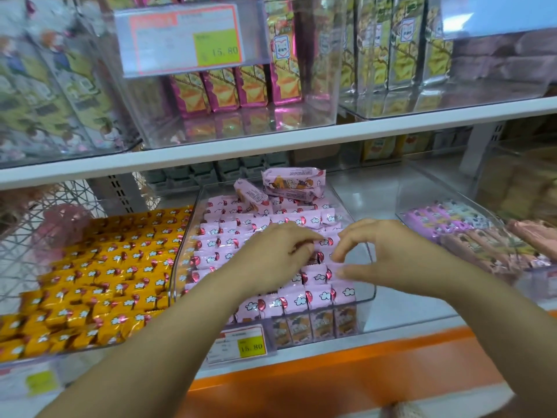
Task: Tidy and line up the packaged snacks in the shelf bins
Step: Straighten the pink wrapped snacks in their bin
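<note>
- Left hand (271, 257): fingers (304, 238) curled downward, tips on the pink packets (313, 297). Whether they pinch one cannot be told.
- Right hand (388, 251): forefinger and thumb bent into a C, thumb tip against a pink packet at the right end of a row. Whether it actually grasps the packet cannot be told.
- Pink packets: small, standing on edge in rows that fill the middle clear bin (366, 300) on the lower shelf, and both hands are over the front right rows.
- Two loose pink packs (294, 182): larger, lying tilted on top of the rows at the back of the same bin.
- Price tag (241, 345): on the bin front, with a yellow patch reading 15.80.
- Yellow packets (99, 276): same small kind, in rows in the neighbouring bin to the left.
- Long mixed packs (470, 236): in a clear bin to the right, apart from the middle bin across a strip of white shelf.
- Orange shelf edge (331, 369): runs below the bin fronts.
- White shelf board (301, 140): overhead, carrying more clear bins.
- Pink-and-yellow packs (223, 89): upright in the centre upper bin, behind a second tag (180, 40), also 15.80.
- Yellow-green packs (401, 52): upright in the upper right bin.
- White wire mesh (36, 224): far left, behind the yellow bin.
</note>
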A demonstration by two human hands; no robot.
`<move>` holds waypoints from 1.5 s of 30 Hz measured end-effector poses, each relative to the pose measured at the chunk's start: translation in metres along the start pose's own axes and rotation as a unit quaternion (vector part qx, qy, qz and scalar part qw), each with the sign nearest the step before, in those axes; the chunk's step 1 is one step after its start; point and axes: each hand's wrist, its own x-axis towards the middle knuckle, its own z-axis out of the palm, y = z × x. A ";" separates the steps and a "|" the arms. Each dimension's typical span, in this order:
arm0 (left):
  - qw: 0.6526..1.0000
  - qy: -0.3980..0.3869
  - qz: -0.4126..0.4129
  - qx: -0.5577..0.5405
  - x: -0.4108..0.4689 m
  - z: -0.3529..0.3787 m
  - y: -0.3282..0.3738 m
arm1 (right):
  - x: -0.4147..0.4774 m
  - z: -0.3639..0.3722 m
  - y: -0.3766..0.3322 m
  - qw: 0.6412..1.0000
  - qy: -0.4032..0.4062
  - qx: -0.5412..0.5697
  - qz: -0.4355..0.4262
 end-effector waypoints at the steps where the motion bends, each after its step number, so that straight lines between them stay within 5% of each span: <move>1: 0.998 0.044 -0.019 -0.038 -0.001 -0.002 -0.003 | 0.002 -0.001 0.000 0.998 0.031 0.045 0.007; 6: 0.978 0.193 -0.079 -0.006 0.020 -0.012 -0.024 | 0.037 0.007 0.013 0.979 0.167 0.102 0.048; 12: 0.966 0.223 -0.084 0.099 0.070 -0.021 -0.034 | 0.075 0.018 0.031 0.942 0.268 0.182 0.092; 18: 0.967 0.170 -0.149 0.120 0.098 -0.018 -0.033 | 0.081 0.021 0.040 0.935 0.271 0.207 0.093; 22: 0.969 0.181 -0.121 0.118 0.095 -0.016 -0.035 | 0.079 0.019 0.043 0.929 0.277 0.228 0.096; 28: 0.981 0.188 0.038 -0.034 0.063 -0.011 -0.018 | 0.072 0.012 0.030 0.933 0.255 0.254 0.030; 36: 0.957 0.129 0.035 -0.256 0.019 -0.017 0.010 | 0.028 -0.014 0.011 0.922 0.250 0.290 -0.054; 45: 0.997 0.052 -0.049 -0.024 0.014 0.009 0.020 | 0.006 -0.015 0.012 0.975 0.195 0.095 -0.057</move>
